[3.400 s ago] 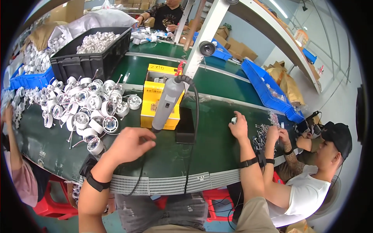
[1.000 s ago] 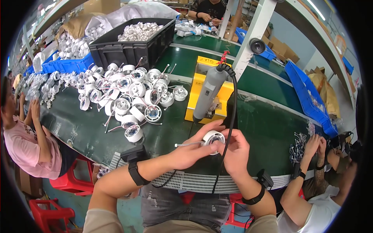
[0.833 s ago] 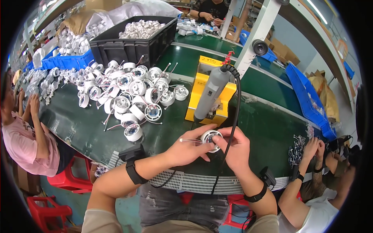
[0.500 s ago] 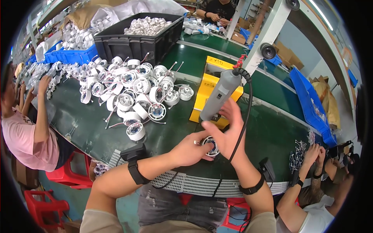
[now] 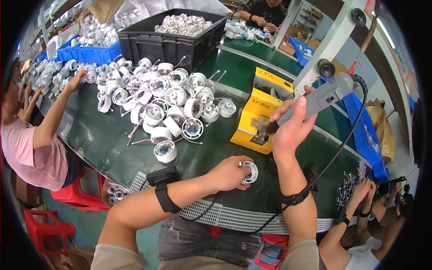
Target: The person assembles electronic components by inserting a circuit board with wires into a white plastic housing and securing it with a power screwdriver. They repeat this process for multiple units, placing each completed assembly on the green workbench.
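Observation:
My left hand (image 5: 230, 173) rests on the green bench with its fingers closed on a round white housing (image 5: 253, 174) that has a circuit board inside. In my right hand (image 5: 294, 130) is a grey electric screwdriver (image 5: 321, 100), tilted, with its cord running from the upper end. The driver's lower end is at the metal front of a yellow screw feeder (image 5: 246, 112); my fingers partly hide its tip. Left of the feeder lies a heap of similar white housings (image 5: 175, 96) with boards and thin wires. One housing (image 5: 165, 151) sits nearest to me.
Behind the heap stands a black crate (image 5: 166, 45) of small white parts, with a blue bin (image 5: 90, 55) beside it. A white post (image 5: 321, 49) rises behind the feeder. Co-workers sit left, right and across. Bundled wires (image 5: 348, 184) lie at the right edge.
My right hand has swung the screwdriver right and tilted it, bringing its lower end to the feeder, and its fingers have closed round it. My left hand keeps the housing on the bench.

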The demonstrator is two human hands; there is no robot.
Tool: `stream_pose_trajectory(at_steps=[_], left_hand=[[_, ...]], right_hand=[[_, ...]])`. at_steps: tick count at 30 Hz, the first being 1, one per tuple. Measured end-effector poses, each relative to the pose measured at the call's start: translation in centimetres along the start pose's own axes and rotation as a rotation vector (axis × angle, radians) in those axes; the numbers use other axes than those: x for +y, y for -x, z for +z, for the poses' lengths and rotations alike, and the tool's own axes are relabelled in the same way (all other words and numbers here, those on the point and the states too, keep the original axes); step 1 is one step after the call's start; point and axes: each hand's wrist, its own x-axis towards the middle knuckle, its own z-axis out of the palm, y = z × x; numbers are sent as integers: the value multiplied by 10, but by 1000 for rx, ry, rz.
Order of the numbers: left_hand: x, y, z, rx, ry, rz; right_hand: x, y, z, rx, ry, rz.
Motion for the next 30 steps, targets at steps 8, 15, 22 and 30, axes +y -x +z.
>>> stream_pose_trajectory(at_steps=[8,15,22,30], left_hand=[[3,0,1,3,14,-19],[2,-1,1,2,16,-20],[0,-3,0,28,93,-27],[3,-3,-1,23,67,-3]], right_hand=[[6,0,-2,2,49,-8],[7,2,-3,-17,49,31],[0,13,-6,-6,-11,120],[-30,60,-21,-42,-119,204]])
